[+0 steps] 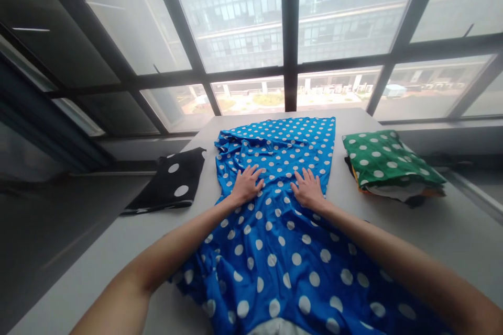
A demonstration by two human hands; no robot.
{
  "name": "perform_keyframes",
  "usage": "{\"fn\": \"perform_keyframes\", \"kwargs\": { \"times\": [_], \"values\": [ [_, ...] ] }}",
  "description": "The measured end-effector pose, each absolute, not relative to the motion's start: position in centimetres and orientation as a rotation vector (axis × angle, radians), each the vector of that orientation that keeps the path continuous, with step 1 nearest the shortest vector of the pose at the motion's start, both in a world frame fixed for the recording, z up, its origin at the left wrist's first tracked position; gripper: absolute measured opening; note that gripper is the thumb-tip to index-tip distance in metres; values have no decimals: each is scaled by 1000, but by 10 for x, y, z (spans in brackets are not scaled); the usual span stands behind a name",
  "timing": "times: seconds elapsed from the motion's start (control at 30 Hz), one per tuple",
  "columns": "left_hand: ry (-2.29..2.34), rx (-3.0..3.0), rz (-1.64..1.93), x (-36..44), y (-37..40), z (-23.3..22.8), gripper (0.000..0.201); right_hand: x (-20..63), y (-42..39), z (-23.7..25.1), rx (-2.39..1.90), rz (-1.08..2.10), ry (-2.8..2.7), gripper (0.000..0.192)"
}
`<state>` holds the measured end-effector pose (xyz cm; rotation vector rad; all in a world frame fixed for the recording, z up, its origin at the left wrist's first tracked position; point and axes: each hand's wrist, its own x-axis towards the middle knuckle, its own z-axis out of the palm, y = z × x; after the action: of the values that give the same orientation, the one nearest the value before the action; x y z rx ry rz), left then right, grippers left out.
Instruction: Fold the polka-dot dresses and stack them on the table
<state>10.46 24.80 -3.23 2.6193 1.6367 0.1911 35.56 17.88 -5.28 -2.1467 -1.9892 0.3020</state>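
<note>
A blue garment with white polka dots (272,259), perhaps a dress, lies spread along the table, wide at the far end and at the near end and narrower in the middle. My left hand (247,185) rests flat on the left of its middle, fingers spread. On the right side of the same stretch, my right hand (308,188) also lies on the cloth with its fingers apart. Neither hand grips the fabric. Wrinkles run across the cloth around both hands, and the far left part is bunched. The near end runs out of view at the bottom.
The white table (94,267) reaches up to a large window with dark frames (290,36). A folded black cloth with white dots (173,180) lies at the left edge. To the right is a stack of folded cloths topped by a green dotted one (389,157).
</note>
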Motion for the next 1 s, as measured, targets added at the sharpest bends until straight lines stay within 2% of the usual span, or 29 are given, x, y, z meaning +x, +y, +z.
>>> {"fn": "perform_keyframes", "kwargs": {
  "times": [0.33,0.47,0.6,0.77,0.9,1.0],
  "values": [
    [1469,2630,-10,67,108,-45,65,365,56,-57,-2105,214,-2176,67],
    [1368,2655,29,65,88,-23,54,365,32,-41,-2057,173,-2177,56],
    [1672,2596,201,62,146,4,48,363,56,-29,-2001,147,-2133,56],
    [2153,2348,164,25,256,20,48,350,84,-49,-2057,152,-2096,57],
    [2261,2261,152,1,321,16,45,346,84,-65,-2037,118,-2089,57],
    [2209,2317,196,-2,362,12,33,348,80,-66,-2012,135,-2082,57]
  ]
}}
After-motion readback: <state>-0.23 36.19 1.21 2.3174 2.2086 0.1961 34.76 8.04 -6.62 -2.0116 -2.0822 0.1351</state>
